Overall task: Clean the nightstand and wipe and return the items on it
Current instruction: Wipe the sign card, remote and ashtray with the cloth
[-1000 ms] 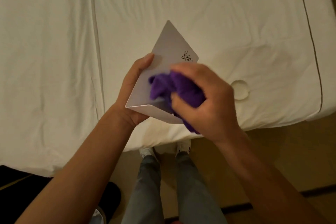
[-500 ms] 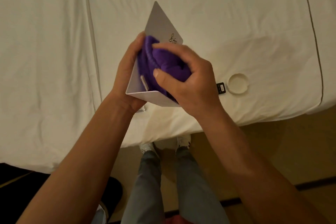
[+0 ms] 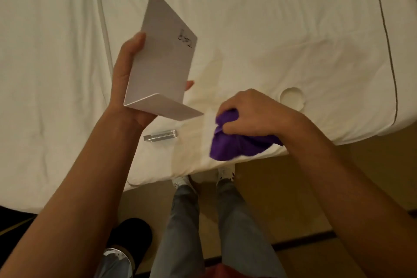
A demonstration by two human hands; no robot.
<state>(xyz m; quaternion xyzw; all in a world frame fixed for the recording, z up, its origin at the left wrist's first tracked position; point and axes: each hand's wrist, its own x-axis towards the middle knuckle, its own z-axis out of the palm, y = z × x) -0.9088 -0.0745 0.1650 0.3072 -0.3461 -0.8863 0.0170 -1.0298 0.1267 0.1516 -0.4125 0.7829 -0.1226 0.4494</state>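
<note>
View: looking down from the person's head at both forearms, a white bed (image 3: 259, 29) beyond them, and the person's legs and the floor below.

Left hand: the left hand (image 3: 128, 79) grips a white folded card (image 3: 164, 65) — thumb up along its near left edge, fingertips showing past its right side. The card is bent into an L, the tall panel raised, the short flap pointing toward the right hand. A few handwritten marks sit near the top right corner; they are not readable.

Right hand: the right hand (image 3: 250, 110) is closed in a fist around a bunched purple cloth (image 3: 237, 144), which hangs below the knuckles over the bed's edge. Cloth and card are apart, not touching.

Below the left hand: a clear acrylic block (image 3: 160, 135) lies on the sheet, just under the card's flap.

Beyond the right hand: a round white lid or coaster (image 3: 291, 98) lies on the bed.

Nightstand: not in view.

Step, as judged: the card seems to be between wiping and being put down or returned.

Risks: the grip holds only the card's lower part, so firm pressure from the cloth could crease it or twist it loose. The clear block is hard to see against the sheet — a knock or a tug on the bedding could send it to the floor.
</note>
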